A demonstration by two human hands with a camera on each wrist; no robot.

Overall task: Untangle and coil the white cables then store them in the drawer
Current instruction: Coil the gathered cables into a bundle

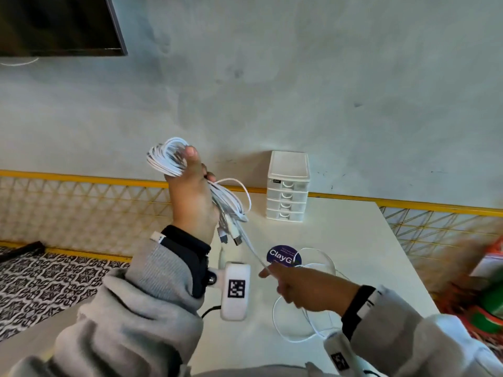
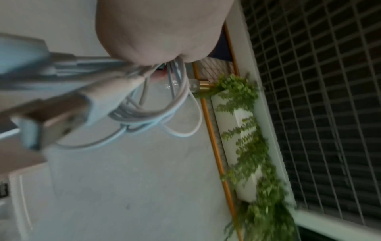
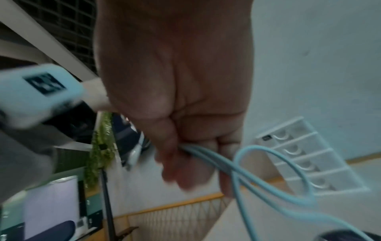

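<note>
My left hand (image 1: 194, 191) is raised above the table and grips a bundle of coiled white cables (image 1: 166, 157), looped round the thumb and fingers. Their plug ends (image 1: 235, 236) hang below the palm; up close in the left wrist view a USB plug (image 2: 51, 117) and the loops (image 2: 164, 112) show. One strand (image 1: 251, 248) runs down to my right hand (image 1: 296, 287), which pinches it low over the table. The right wrist view shows the fingers (image 3: 185, 163) curled round the cable (image 3: 257, 176). Loose loops (image 1: 294, 330) lie on the white table (image 1: 353, 240). The small white drawer unit (image 1: 288, 186) stands at the back, its drawers pushed in.
A round dark sticker or lid (image 1: 284, 257) lies on the table between my hands. Colourful packages (image 1: 490, 295) sit off the table's right edge. A yellow-railed mesh fence (image 1: 81, 205) runs behind the table, and a dark screen (image 1: 54, 23) hangs at the upper left.
</note>
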